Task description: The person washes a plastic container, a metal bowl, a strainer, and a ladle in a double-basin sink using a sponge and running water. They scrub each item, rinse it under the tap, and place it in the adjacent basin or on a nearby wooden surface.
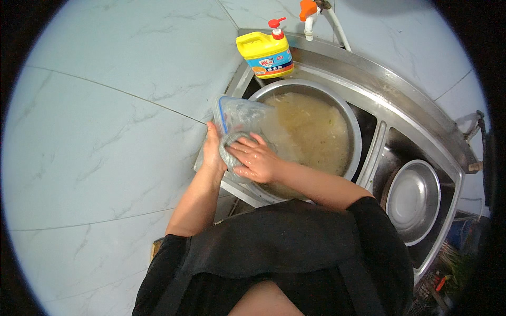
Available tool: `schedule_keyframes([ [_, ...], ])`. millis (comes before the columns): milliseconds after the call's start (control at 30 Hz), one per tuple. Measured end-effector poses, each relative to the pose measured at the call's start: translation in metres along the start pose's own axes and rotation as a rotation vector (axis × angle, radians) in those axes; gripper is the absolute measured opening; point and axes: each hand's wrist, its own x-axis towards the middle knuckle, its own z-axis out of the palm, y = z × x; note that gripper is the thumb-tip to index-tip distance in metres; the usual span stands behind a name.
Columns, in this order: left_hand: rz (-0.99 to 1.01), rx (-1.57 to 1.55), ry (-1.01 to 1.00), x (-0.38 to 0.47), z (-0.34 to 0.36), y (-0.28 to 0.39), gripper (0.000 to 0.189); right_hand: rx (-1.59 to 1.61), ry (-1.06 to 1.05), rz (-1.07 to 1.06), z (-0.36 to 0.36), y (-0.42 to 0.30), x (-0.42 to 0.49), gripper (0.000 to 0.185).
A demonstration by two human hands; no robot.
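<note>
A clear plastic container (253, 110) with a blue strip along one edge is tilted over the left side of a large metal basin (353, 118). Whether it is the box or its lid, I cannot tell. My left hand (213, 152) grips its left side. Wet and with its fingers spread, my right hand (255, 160) presses a grey-green scrubbing cloth (229, 152) against the plastic. Cloudy brownish water (316, 126) with small bits floating in it fills much of the basin. The container's lower right part blends into the water, so its far edge is unclear.
A yellow detergent jug (265, 55) with a red pump stands behind the basin. Above the steel sink (379, 150) hangs a tap with an orange handle (308, 10). An oval metal bowl (413, 201) sits in the right compartment. Tiled wall (118, 138) borders the left.
</note>
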Motion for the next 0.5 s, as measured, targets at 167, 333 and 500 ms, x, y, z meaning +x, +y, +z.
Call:
schedule_keyframes([
  [167,0.131,0.370,0.107,-0.004,0.005,-0.011,0.045,0.184,0.232,0.396,0.034,0.064,0.047,0.043],
  [333,0.090,0.392,0.070,-0.009,-0.003,-0.009,0.063,0.281,0.195,0.905,0.047,0.148,-0.026,0.041],
  [500,0.045,0.396,0.058,-0.006,-0.008,-0.005,0.069,0.239,0.054,0.940,0.051,0.117,-0.042,0.041],
])
